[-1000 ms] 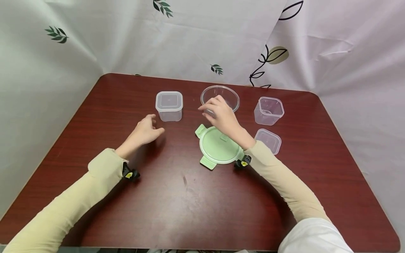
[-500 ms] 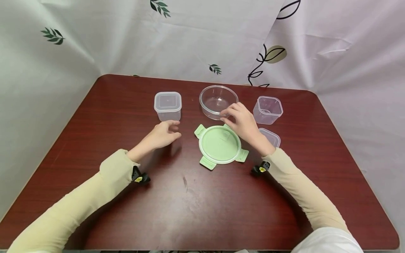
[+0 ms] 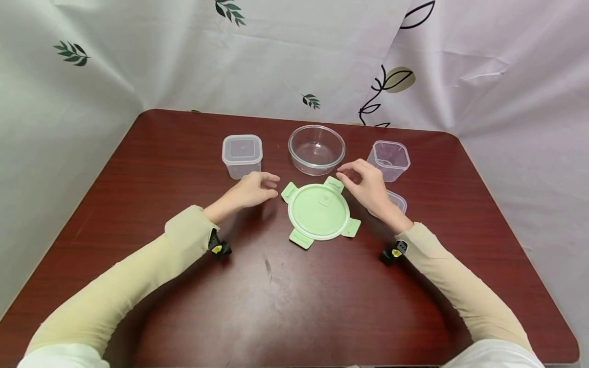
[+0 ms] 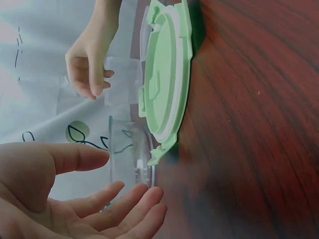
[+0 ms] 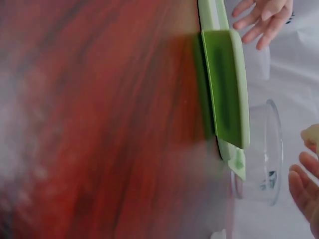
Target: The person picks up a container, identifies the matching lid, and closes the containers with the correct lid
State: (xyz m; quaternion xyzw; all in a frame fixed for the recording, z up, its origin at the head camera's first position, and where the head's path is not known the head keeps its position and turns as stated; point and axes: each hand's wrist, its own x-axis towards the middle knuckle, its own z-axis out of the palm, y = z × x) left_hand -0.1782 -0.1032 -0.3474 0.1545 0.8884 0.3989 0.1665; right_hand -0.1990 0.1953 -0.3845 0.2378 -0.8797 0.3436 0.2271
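Note:
A round green lid [image 3: 319, 212] with flap tabs lies flat on the table between my hands. My left hand [image 3: 250, 190] hovers left of it, fingers loosely extended and thumb apart, holding nothing. On the other side, my right hand [image 3: 368, 186] hangs above the lid's upper right, its fingers loosely bent with a gap to the thumb and nothing between. Behind the lid stands a round clear bowl [image 3: 316, 167], with no lid on it. In the left wrist view the lid [image 4: 162, 79] appears side-on, apart from the fingers of both hands.
A lidded square container [image 3: 242, 153] stands behind my left hand. At right stands an uncovered square container [image 3: 391, 162], and a small clear lid [image 3: 398, 202] lies partly hidden by my right hand. A patterned white curtain [image 3: 276, 61] hangs behind the table [image 3: 276, 317].
My left hand has moved right, from near the lidded container toward the green lid. My right hand has drawn back rightward from over the bowl, uncovering bowl and lid.

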